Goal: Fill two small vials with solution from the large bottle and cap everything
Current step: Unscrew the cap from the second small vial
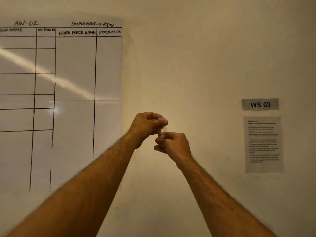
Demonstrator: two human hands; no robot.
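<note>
Here, at mid-frame before the wall, your right hand curls tight around the small vial while your left hand pinches its cap; keep the vial upright, turning only the cap.

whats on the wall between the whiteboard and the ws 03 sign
Bare wall in the head view; lower down, both hands hold a small vial up before that stretch.

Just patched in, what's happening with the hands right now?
A person holds a small vial up in front of the wall. The right hand grips the vial's body from below, while the left hand pinches the white cap at its top, apparently twisting it. Whether the vial holds liquid cannot be told. The large bottle is out of view.
</note>
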